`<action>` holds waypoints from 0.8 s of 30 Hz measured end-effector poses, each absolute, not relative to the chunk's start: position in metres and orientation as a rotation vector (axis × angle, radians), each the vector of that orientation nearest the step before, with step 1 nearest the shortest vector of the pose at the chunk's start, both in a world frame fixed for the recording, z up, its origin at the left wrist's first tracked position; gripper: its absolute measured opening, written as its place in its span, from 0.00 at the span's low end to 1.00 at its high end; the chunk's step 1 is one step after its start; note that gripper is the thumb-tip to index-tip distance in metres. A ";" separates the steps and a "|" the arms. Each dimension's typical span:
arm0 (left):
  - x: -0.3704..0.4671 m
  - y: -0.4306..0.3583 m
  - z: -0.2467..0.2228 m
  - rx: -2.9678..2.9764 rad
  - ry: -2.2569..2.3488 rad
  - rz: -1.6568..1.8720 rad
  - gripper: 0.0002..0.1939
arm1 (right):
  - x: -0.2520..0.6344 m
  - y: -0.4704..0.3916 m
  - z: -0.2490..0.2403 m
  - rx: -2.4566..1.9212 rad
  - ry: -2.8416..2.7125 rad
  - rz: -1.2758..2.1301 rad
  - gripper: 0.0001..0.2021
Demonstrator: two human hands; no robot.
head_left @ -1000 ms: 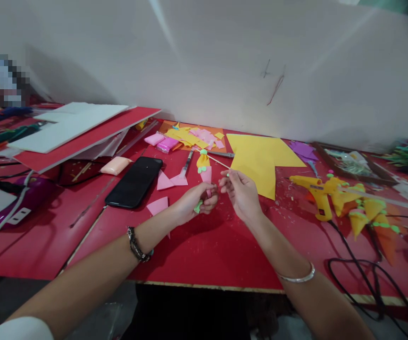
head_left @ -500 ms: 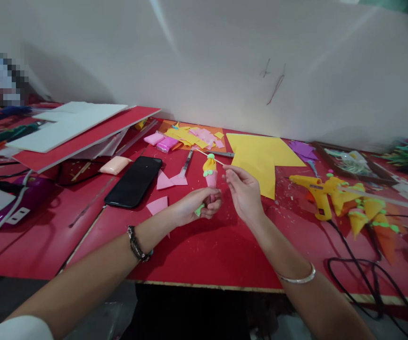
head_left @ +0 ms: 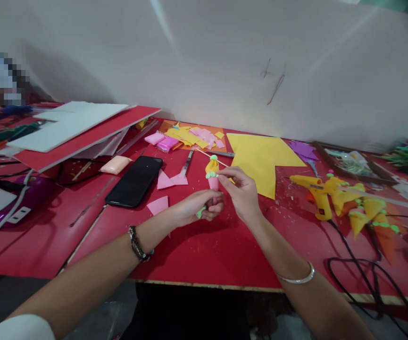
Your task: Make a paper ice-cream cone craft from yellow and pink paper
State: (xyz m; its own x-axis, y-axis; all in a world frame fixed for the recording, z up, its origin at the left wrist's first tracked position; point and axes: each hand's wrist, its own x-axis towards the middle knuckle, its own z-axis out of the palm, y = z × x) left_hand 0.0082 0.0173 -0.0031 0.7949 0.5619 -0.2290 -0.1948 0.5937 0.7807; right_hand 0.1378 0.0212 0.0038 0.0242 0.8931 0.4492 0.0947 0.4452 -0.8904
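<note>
My left hand [head_left: 204, 208] is closed around the lower part of a small pink cone [head_left: 213, 183], held upright above the red table. Yellow swirled clay [head_left: 212, 166] tops the cone, with a green ball [head_left: 214, 157] on its peak. Several small green clay balls [head_left: 211, 175] line the rim. A lump of green clay [head_left: 201, 212] shows at the left palm. My right hand [head_left: 241, 189] pinches at the right side of the rim, apparently on a tiny green ball, mostly hidden by its fingertips. Behind the cone runs a thin pale stick [head_left: 204, 153].
A black phone [head_left: 134, 182] and pink paper pieces [head_left: 158, 205] lie left of my hands. Yellow sheet [head_left: 255, 163] lies behind the right hand. At the right are a yellow glue gun [head_left: 317, 193], its black cord and several decorated cones [head_left: 361, 217]. Boards [head_left: 83, 127] stand stacked back left.
My right hand has moved left and slightly down, its fingertips now at the cone's rim. The cone has shifted slightly right and turned, showing a fuller row of green balls.
</note>
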 end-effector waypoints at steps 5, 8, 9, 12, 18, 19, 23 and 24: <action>0.008 0.018 -0.004 0.851 0.486 0.456 0.12 | 0.138 0.023 0.001 -0.930 -1.410 0.771 0.04; 0.008 0.018 -0.005 0.875 0.490 0.445 0.12 | 0.138 0.025 -0.003 -0.894 -1.370 0.848 0.04; 0.008 0.018 -0.006 0.882 0.489 0.446 0.12 | 0.138 0.026 -0.004 -0.881 -1.344 0.889 0.04; 0.008 0.018 -0.007 0.900 0.489 0.452 0.13 | 0.137 0.026 -0.007 -0.870 -1.276 1.007 0.04; 0.009 0.017 -0.006 0.960 0.512 0.456 0.13 | 0.135 0.025 -0.004 -0.862 -1.135 1.182 0.10; 0.009 0.017 -0.006 0.972 0.516 0.457 0.13 | 0.135 0.025 -0.004 -0.859 -1.107 1.220 0.12; 0.009 0.016 -0.005 0.997 0.526 0.453 0.13 | 0.133 0.025 -0.002 -0.845 -1.050 1.433 0.14; 0.009 0.016 -0.005 1.000 0.526 0.453 0.13 | 0.132 0.024 -0.002 -0.839 -1.052 1.465 0.14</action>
State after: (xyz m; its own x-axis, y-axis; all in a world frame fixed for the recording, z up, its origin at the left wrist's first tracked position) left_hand 0.0091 0.0158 -0.0047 0.7875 0.5810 -0.2055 -0.1167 0.4680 0.8760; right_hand 0.1324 0.0243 -0.0020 -0.1562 0.9866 0.0463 -0.3591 -0.0130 -0.9332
